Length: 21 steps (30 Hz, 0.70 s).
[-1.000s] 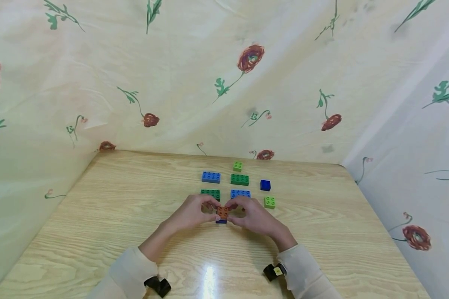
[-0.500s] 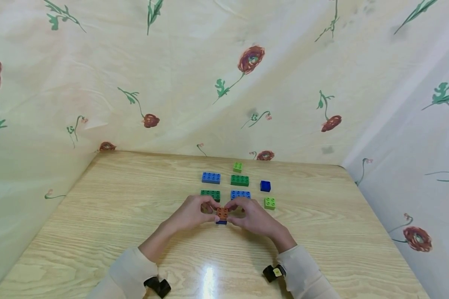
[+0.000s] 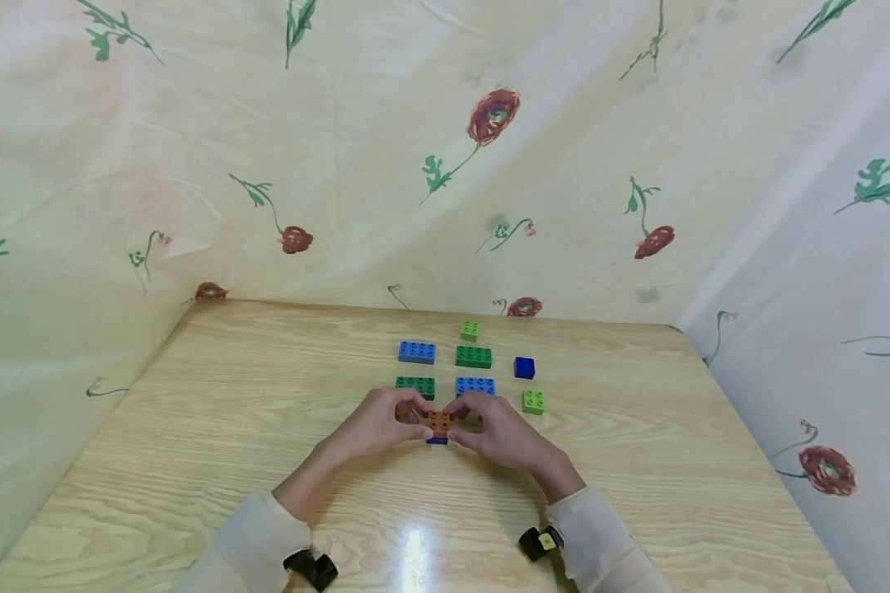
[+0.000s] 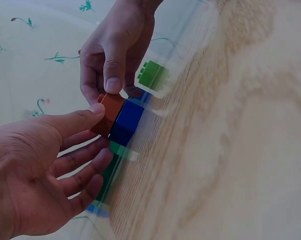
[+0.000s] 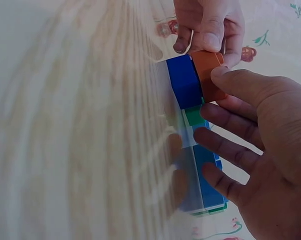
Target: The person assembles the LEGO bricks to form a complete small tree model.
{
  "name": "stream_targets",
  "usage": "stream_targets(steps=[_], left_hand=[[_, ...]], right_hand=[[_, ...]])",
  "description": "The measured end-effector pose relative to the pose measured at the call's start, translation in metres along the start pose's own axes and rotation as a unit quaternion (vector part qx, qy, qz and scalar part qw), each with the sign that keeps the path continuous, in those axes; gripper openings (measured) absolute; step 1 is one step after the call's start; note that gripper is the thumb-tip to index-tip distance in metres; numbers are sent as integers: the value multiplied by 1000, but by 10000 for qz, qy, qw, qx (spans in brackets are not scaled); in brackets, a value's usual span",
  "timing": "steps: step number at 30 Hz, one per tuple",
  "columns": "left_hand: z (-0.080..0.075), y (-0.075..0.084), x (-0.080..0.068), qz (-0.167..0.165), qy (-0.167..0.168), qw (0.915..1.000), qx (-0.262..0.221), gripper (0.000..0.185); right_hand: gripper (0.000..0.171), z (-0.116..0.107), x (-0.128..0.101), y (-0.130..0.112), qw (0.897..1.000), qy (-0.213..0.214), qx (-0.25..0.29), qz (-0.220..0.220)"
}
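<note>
Well, I see the left hand (image 3: 378,422) and the right hand (image 3: 506,427) pinch the orange four-stud brick (image 3: 439,423) on top of the dark blue brick (image 4: 128,120). I think it's light, hard and smooth, so its flat sides are best to hold.

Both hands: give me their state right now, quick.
Left hand: pinching the orange brick at its left side.
Right hand: pinching the same orange brick at its right side, atop the dark blue brick.
</note>
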<state>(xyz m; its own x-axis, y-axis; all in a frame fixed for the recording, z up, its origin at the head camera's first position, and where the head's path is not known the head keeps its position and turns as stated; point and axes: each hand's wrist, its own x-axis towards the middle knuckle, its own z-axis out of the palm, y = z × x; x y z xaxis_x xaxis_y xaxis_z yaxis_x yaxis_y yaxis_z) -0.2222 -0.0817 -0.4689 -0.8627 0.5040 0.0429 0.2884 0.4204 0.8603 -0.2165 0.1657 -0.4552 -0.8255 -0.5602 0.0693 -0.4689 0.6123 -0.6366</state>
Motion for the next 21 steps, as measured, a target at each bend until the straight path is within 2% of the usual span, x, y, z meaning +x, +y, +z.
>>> stream_targets(steps=[10,13,21], left_hand=[[-1,4,-4,-140,-39,9999,-25,20],[-1,4,-4,-142,-70,9999,-51,20],[1,3,-3,-155,-100,9998,-66,21]], right_hand=[[27,2,2,-1,9974,135,-588,-384],[27,1,1,-2,9977,116,-549,-378],[29,1,-1,2,10000,-46,-28,-36]])
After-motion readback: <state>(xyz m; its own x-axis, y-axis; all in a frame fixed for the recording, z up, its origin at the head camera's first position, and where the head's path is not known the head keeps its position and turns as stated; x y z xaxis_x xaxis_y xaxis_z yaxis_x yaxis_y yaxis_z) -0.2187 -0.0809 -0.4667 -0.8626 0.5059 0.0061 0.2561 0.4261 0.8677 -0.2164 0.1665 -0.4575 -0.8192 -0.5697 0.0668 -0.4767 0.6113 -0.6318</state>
